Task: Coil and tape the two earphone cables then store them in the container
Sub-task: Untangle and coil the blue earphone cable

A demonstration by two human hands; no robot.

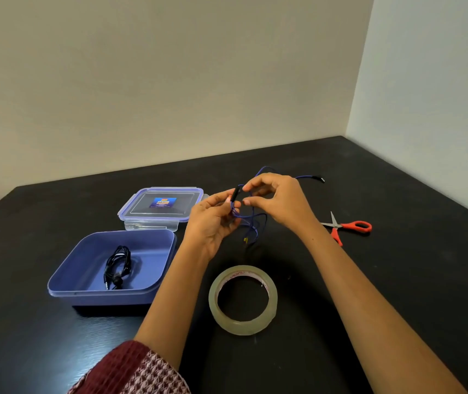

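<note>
Both hands meet above the worktop [397, 280]: left hand [213, 220] and right hand [277, 199] each pinch the blue earphone cable [251, 216] between them.

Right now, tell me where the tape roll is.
Head view: the tape roll lies flat on the table, centre foreground, right of the blue container, nearer than the scissors.

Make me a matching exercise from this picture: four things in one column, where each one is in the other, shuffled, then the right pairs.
Things: 1 black earphones; 2 blue earphone cable; 3 tape roll; 4 scissors.
Places: A on the table, nearest the person; B pinched by left hand and right hand; C inside the blue container; D on the table, right of the right hand.
Pairs: 1-C, 2-B, 3-A, 4-D.
</note>
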